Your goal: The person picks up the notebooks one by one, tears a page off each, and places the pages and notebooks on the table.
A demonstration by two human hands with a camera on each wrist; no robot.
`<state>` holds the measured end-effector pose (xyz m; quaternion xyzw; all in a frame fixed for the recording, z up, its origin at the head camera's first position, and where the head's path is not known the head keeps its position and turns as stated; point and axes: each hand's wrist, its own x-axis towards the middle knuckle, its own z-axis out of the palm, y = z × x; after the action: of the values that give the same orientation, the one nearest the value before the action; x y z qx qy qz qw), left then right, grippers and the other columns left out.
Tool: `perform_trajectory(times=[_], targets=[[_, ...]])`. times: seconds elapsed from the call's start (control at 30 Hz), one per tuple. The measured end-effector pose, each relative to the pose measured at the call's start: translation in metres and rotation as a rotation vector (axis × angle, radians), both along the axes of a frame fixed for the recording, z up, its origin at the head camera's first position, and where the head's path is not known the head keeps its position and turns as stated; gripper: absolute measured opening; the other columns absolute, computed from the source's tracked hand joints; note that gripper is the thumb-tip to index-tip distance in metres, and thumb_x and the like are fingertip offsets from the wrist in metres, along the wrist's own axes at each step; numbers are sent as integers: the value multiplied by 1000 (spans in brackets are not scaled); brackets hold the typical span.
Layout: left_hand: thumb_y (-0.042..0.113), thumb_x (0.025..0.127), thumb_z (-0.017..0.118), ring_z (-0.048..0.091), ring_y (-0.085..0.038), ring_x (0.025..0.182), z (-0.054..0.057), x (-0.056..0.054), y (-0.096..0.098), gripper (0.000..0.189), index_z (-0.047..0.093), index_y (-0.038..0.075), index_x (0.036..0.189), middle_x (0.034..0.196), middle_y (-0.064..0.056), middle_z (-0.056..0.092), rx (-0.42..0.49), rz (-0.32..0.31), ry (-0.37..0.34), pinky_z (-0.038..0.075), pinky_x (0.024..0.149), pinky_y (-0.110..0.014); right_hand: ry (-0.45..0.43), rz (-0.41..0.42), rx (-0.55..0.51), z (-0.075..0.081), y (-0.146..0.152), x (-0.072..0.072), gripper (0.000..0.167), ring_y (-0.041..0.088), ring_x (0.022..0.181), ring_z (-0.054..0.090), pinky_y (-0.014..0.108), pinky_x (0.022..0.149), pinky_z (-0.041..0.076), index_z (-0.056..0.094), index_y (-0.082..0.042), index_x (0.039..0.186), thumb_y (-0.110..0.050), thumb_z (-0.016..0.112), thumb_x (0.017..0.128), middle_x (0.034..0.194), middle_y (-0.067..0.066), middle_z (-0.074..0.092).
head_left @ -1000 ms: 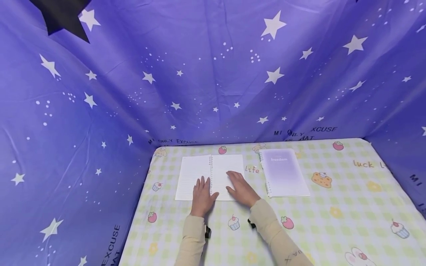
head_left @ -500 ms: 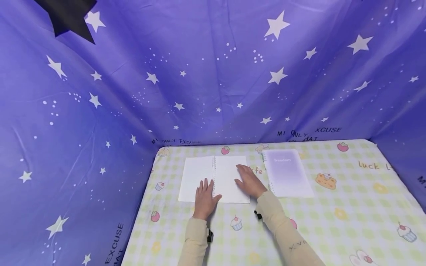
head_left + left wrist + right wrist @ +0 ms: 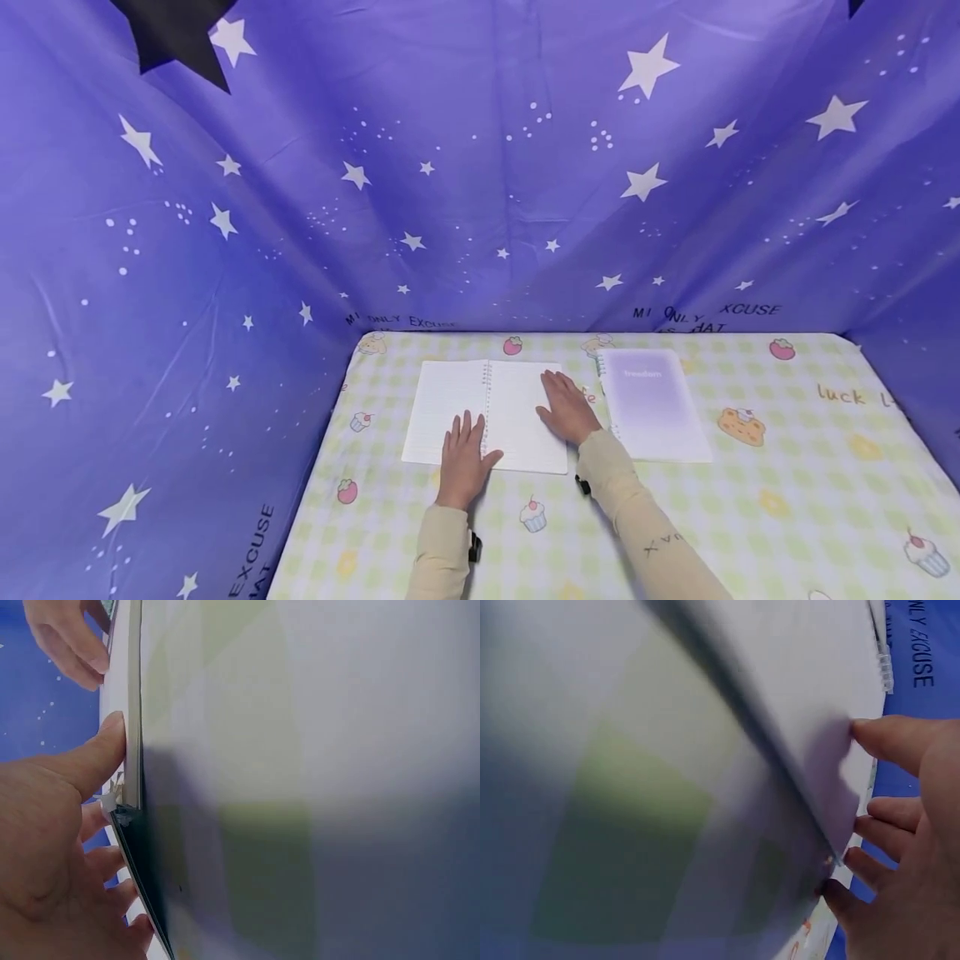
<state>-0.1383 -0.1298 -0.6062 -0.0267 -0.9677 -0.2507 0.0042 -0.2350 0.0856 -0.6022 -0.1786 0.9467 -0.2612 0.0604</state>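
A spiral notebook point(image 3: 517, 425) lies open on the table, its lined pages spread flat on both sides of the coil. My left hand point(image 3: 463, 458) rests with extended fingers on the lower part of the left page, the thumb reaching over the coil onto the right page. In the left wrist view the thumb point(image 3: 109, 746) lies near the notebook's lower edge. My right hand point(image 3: 567, 407) lies over the right page's outer edge, fingers extended. The right wrist view has its fingertips point(image 3: 866, 729) touching or close to the page, with the page edge running beneath.
A closed spiral notebook with a purple cover point(image 3: 656, 412) marked "freedom" lies just right of my right hand. A checked tablecloth point(image 3: 570, 542) with cupcake and strawberry prints covers the table. Blue star-patterned curtains point(image 3: 480, 167) rise behind and to the left.
My right hand has slid rightward and slightly away across the right page to its outer edge. My left hand stays at the coil. The head view has shifted a little.
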Motion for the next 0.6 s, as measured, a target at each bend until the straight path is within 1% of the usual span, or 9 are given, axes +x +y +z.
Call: perform_trajectory(times=[0.1, 0.23, 0.33, 0.47, 0.6], targets=[[37, 90, 68, 27, -43, 146, -1, 1, 0, 69, 46, 2, 146, 156, -24, 34, -9, 3, 9, 23, 119, -58, 27, -1, -4, -6, 1, -4, 61, 44, 146, 25, 55, 121, 22, 31, 10, 149, -19, 54, 100, 156, 27, 31], [37, 92, 66, 26, -44, 147, -5, 2, -1, 69, 44, 2, 147, 157, -25, 33, 0, -12, 21, 22, 119, -59, 89, -15, -11, -12, 2, -9, 57, 44, 145, 27, 54, 120, 24, 32, 12, 148, -16, 50, 102, 156, 28, 32], [38, 93, 64, 24, -44, 147, -9, 3, -1, 70, 43, 1, 148, 157, -25, 31, 12, -19, 17, 21, 120, -59, 99, -17, 3, -15, 6, -13, 59, 45, 146, 25, 53, 121, 22, 30, 12, 149, -20, 50, 103, 156, 28, 30], [38, 93, 64, 23, -43, 148, -11, 5, -1, 70, 42, 2, 149, 158, -24, 30, 21, -12, 10, 19, 120, -58, 100, -7, 22, -13, 9, -18, 67, 46, 145, 25, 52, 122, 20, 28, 13, 149, -26, 54, 102, 156, 30, 30], [38, 94, 62, 21, -43, 149, -12, 4, 0, 70, 40, 2, 150, 159, -24, 28, 28, -15, 1, 18, 121, -58, 106, -19, 25, -8, 10, -20, 61, 47, 144, 27, 54, 121, 22, 31, 13, 148, -21, 52, 102, 155, 30, 32]])
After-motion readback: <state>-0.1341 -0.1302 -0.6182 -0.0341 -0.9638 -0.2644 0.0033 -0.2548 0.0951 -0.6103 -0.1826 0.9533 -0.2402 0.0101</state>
